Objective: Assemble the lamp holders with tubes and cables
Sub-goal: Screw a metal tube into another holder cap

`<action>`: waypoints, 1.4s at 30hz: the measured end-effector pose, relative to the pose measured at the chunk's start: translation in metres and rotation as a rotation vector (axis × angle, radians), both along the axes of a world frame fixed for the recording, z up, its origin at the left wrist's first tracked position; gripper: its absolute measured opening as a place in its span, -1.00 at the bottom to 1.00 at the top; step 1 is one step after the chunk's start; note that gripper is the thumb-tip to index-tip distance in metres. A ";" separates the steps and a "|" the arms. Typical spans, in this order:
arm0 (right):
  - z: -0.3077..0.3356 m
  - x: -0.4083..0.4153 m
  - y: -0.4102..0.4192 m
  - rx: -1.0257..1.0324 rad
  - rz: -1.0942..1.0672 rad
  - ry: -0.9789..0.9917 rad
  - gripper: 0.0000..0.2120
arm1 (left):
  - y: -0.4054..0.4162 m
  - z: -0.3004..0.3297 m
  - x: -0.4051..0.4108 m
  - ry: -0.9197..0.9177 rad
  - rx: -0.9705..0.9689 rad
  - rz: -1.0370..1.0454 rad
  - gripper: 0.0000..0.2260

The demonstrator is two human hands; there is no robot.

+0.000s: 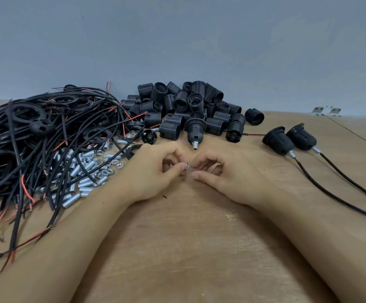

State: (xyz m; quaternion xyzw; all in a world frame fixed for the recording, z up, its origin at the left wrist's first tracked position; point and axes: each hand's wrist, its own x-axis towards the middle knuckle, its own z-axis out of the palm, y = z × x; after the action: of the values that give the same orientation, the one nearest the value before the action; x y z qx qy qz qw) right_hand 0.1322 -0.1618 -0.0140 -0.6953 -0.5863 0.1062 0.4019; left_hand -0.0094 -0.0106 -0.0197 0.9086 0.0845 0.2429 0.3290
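nut (pixel 187 165) pinched between left hand (pixel 155 169) and right hand (pixel 219 173) (fingertips meeting).

A small silver nut (pixel 187 165) sits at the centre of the wooden table, pinched between the fingertips of both hands. At 12 o'clock from it lies a black lamp holder (pixel 194 127) with a threaded metal tube (pixel 195 145) pointing toward the viewer. Behind that is a heap of ribbed black holder shells (pixel 190 106). At 9 to 10 o'clock lie loose silver tubes and nuts (pixel 85 169) and tangled black and red cables (pixel 35 138). At 2 o'clock rest two assembled holders (pixel 290 138), tilted, their cables trailing to 4 o'clock.
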 end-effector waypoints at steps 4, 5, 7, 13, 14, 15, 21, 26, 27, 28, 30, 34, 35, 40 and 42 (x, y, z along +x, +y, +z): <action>0.000 -0.002 0.002 -0.013 -0.036 -0.021 -0.85 | -0.001 0.000 0.000 0.008 -0.017 -0.013 -0.92; 0.000 -0.002 0.002 -0.006 -0.049 -0.011 -0.84 | -0.001 0.000 -0.001 0.011 -0.028 -0.028 -0.91; 0.000 -0.002 0.002 -0.004 -0.070 0.003 -0.84 | -0.004 0.000 -0.001 0.006 -0.014 -0.059 -0.90; 0.002 -0.002 0.001 -0.069 -0.061 -0.107 -0.88 | 0.004 0.011 -0.007 0.144 0.268 0.233 -0.96; 0.004 -0.002 0.000 -0.078 -0.067 -0.119 -0.89 | 0.009 0.014 -0.009 0.200 0.332 0.389 -0.95; 0.005 -0.002 0.000 -0.096 -0.070 -0.130 -0.88 | 0.014 0.016 -0.012 0.272 0.368 0.555 -0.85; 0.009 0.001 -0.002 -0.186 -0.094 -0.172 -0.84 | 0.021 0.018 -0.016 0.535 0.297 0.864 -0.47; 0.009 0.001 -0.003 -0.211 -0.109 -0.208 -0.88 | 0.022 0.019 -0.016 0.478 0.190 0.806 -0.82; 0.009 0.001 -0.003 -0.214 -0.118 -0.215 -0.89 | 0.022 0.018 -0.016 0.468 0.181 0.806 -0.86; 0.009 0.001 -0.003 -0.218 -0.127 -0.223 -0.88 | 0.022 0.017 -0.016 0.453 0.178 0.817 -0.89; 0.009 0.003 -0.003 -0.225 -0.145 -0.231 -0.87 | 0.020 0.017 -0.014 0.431 0.211 0.871 -0.91; 0.009 0.004 -0.003 -0.230 -0.184 -0.241 -0.87 | 0.023 0.016 -0.014 0.449 0.266 0.945 -0.75; 0.009 0.004 -0.002 -0.231 -0.189 -0.244 -0.87 | 0.025 0.015 -0.015 0.445 0.259 0.946 -0.75; 0.007 0.009 -0.003 -0.253 -0.251 -0.265 -0.89 | 0.023 0.017 -0.015 0.430 0.253 0.940 -0.84; 0.008 0.011 -0.004 -0.270 -0.262 -0.287 -0.90 | 0.019 0.021 -0.017 0.294 0.237 0.880 -0.89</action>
State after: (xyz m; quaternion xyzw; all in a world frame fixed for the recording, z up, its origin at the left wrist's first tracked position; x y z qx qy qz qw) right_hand 0.1431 -0.1656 -0.0065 -0.8207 -0.5228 0.0307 0.2282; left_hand -0.0260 0.0084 0.0018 0.8427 0.4784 0.2358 0.0734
